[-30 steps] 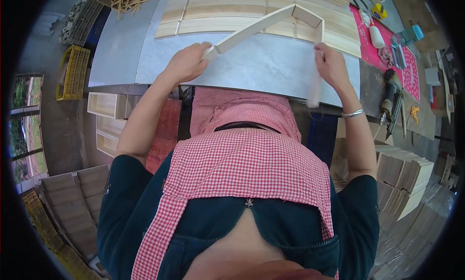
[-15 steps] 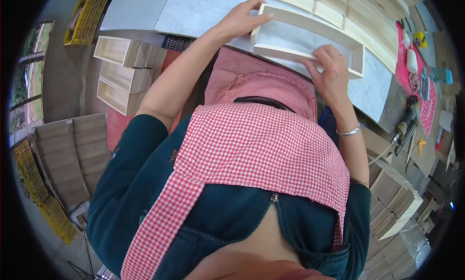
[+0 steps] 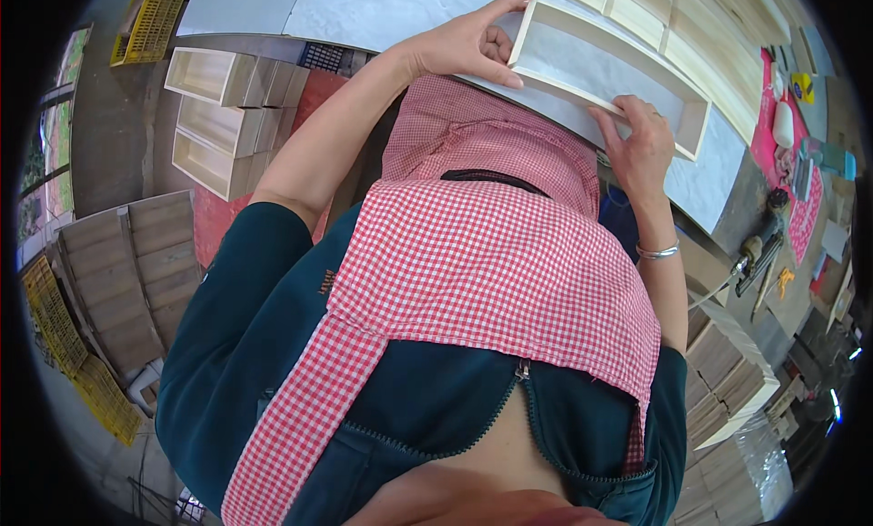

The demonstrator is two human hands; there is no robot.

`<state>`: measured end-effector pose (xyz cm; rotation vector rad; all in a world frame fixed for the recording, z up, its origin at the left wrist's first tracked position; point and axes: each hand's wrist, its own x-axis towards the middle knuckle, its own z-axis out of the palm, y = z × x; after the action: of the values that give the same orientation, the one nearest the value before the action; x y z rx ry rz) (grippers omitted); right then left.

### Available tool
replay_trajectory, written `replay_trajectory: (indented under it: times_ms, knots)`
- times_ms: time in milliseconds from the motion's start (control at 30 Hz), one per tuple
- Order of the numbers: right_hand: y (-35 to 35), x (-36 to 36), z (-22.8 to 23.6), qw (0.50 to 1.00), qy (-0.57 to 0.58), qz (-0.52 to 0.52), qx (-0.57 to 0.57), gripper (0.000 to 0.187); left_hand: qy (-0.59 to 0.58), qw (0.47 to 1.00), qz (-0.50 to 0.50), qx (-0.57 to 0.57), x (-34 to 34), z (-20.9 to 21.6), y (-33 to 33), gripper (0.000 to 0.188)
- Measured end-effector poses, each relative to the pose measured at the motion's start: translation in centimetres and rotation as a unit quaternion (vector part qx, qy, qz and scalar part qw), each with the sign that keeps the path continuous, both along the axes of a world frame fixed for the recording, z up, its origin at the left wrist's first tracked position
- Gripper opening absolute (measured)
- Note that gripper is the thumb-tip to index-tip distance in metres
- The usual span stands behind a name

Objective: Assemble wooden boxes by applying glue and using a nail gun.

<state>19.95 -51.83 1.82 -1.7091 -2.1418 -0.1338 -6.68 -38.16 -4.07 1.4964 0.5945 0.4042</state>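
A long, narrow rectangular box frame (image 3: 620,40) of pale wood lies on the white marbled tabletop (image 3: 350,15), which shows through its middle. My left hand (image 3: 473,42) spans the frame's short left end, index finger at the far corner and thumb at the near one, other fingers curled. The near long side meets that end at the thumb. My right hand (image 3: 644,149) pinches the near long side toward its right end, thumb outside; its fingertips are partly hidden behind the board.
Finished wooden boxes (image 3: 637,8) line the table's far side. More boxes (image 3: 205,76) are stacked at the left, below the table. A white bottle (image 3: 783,124) and a power tool (image 3: 751,251) with a cord lie at the right. A yellow crate (image 3: 155,21) stands far left.
The near long side, apart from the left end before, now meets it at the corner. My left thumb has come down to that corner. Frame and hands sit slightly farther right in view.
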Motion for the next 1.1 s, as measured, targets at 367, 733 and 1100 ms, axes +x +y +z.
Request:
replay_trajectory:
  times_ms: [367, 733, 1100]
  knots:
    - [-0.2, -0.2, 0.2, 1.0, -0.002, -0.008, -0.004, 0.019, 0.077, 0.988, 0.024, 0.134, 1.0, 1.5, -0.7, 0.112]
    - [2.1, -7.0, -1.3, 0.985, 0.035, 0.165, 0.027, 0.042, 0.041, 0.978, 0.03, 0.2, 1.1, -1.3, -0.2, 0.088]
    - [2.9, -8.3, -2.8, 0.985, 0.035, 0.143, 0.093, 0.031, 0.017, 0.966, 0.104, 0.236, 0.6, -0.6, -1.9, 0.103]
